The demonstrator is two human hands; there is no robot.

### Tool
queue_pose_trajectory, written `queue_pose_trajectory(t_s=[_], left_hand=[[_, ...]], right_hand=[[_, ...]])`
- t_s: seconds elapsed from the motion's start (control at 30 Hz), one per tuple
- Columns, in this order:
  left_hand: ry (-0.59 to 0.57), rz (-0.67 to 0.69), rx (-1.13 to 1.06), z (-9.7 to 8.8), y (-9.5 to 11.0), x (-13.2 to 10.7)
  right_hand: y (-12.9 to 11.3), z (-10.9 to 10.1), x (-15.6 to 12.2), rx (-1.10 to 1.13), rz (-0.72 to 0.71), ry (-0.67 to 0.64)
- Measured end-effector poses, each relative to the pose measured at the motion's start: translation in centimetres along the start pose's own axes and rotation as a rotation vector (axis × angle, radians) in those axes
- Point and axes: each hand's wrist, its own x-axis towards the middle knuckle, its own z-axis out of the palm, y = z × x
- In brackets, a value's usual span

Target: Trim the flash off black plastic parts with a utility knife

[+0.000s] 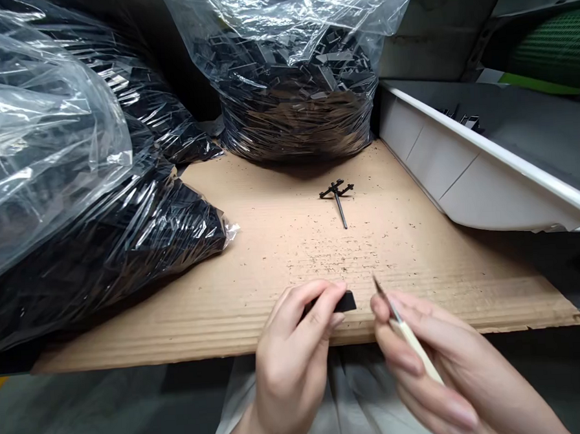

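Note:
Near the front edge of the cardboard, my left hand (297, 352) pinches a small black plastic part (345, 301); most of the part is hidden by my fingers. To its right, my right hand (424, 359) grips a craft knife (414, 345) with a cream handle. The knife's thin blade points up and left, apart from the black part. Beyond both hands, a black branched sprue (337, 194) with a long stem lies on the cardboard. Tiny dark shavings (338, 256) are scattered between the sprue and my hands.
A brown cardboard sheet (251, 212) covers the work surface. Clear plastic bags full of black parts stand at the left (101, 246) and at the back (298, 106). On the right, a white-walled bin (437, 151) has a few black pieces (470, 123) inside.

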Motion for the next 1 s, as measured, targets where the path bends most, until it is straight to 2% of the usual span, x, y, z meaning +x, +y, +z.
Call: queue_pose_trajectory(t_s=[0.07, 0.13, 0.23, 0.3, 0.43, 0.47, 0.63, 0.73, 0.87, 1.0], left_hand=[[-0.036, -0.074, -0.070, -0.3, 0.1, 0.1], [-0.084, -0.163, -0.215, -0.7, 0.2, 0.2], [-0.117, -0.303, -0.423, -0.9, 0.3, 0.4], [-0.092, -0.359, -0.477, -0.9, 0.5, 0.7], [-0.065, -0.385, -0.469, -1.0, 0.8, 1.2], [-0.086, -0.399, -0.470, -1.1, 0.8, 1.3], [-0.203, -0.466, -0.567, -1.3, 0.3, 1.2], [-0.189, -0.529, -0.621, -1.2, 0.2, 0.9], [-0.187, -0.612, -0.639, -1.4, 0.4, 1.0], [-0.208, -0.632, -0.630, -1.5, 0.7, 1.3]], right_hand=[[0.1, -0.5, 0.1, -0.045, -0.168, 0.027], [0.3, -0.9, 0.3, -0.224, -0.322, 0.067], [0.2, -1.0, 0.7, -0.515, -0.434, 0.206], [-0.1, -0.5, 1.3, -0.600, -0.451, 0.236], [-0.8, 0.8, 3.0, -0.611, -0.352, -0.023], [-0.9, 1.0, 3.5, -0.611, -0.337, -0.043], [-1.0, 0.3, 4.4, -0.666, -0.388, 0.104], [-1.5, 0.0, 3.5, -0.768, -0.417, 0.104], [-2.2, 0.6, 1.9, -1.132, -0.598, 0.083], [-1.9, 0.9, 2.2, -1.263, -0.553, 0.018]])
